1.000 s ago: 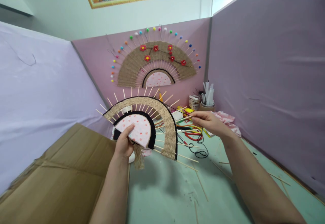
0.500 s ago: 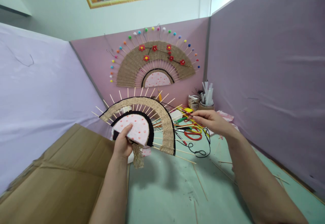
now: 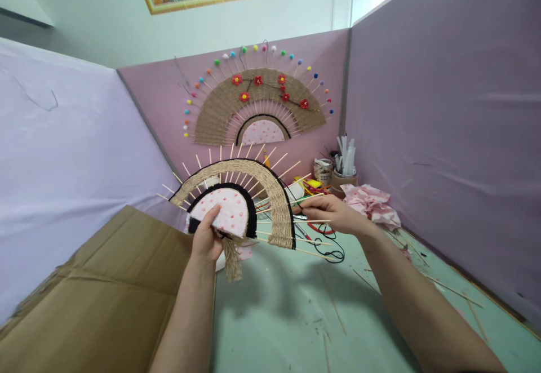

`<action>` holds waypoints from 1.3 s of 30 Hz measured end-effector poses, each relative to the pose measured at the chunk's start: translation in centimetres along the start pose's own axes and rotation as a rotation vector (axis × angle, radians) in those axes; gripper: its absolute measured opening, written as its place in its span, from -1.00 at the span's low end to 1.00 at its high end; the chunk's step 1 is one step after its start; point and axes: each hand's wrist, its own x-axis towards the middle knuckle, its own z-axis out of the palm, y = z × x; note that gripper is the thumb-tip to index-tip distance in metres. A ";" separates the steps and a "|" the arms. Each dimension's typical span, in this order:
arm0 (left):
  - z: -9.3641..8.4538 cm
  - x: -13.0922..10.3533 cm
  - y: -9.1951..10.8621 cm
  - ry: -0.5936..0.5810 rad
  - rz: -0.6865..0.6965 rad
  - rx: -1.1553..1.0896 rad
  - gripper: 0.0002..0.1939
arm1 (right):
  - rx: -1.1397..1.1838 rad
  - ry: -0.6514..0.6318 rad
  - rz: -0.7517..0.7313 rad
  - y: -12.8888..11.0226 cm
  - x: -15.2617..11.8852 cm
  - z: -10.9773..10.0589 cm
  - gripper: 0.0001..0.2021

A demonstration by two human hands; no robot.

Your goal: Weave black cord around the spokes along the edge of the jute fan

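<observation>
A half-round fan (image 3: 276, 209) with a woven straw band, black edging and thin wooden sticks is held up in front of me. My left hand (image 3: 207, 238) grips it at the pink dotted centre, thumb on top, with a straw tassel (image 3: 232, 260) hanging below. At the fan's right edge, among the sticks, my right hand (image 3: 323, 212) pinches a black cord (image 3: 336, 254). The cord runs along the band's outer edge to my fingertips, and its loose loops lie over the table.
A finished fan (image 3: 215, 105) with red flowers and pompoms hangs on the pink panel. Cardboard (image 3: 122, 266) stands at left. Jars (image 3: 343, 181), scissors (image 3: 321, 227), crumpled pink cloth (image 3: 374, 204) and loose sticks (image 3: 454, 291) lie on the green table (image 3: 279, 328).
My right hand has moved left and slightly down with the cord, closer to the fan's edge. The fan has tilted slightly, its right end rising.
</observation>
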 end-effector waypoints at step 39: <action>0.0 -0.5 0.5 0.016 0.222 -0.015 -0.78 | -0.375 0.112 0.002 -2.9 -3.4 -3.8 -0.66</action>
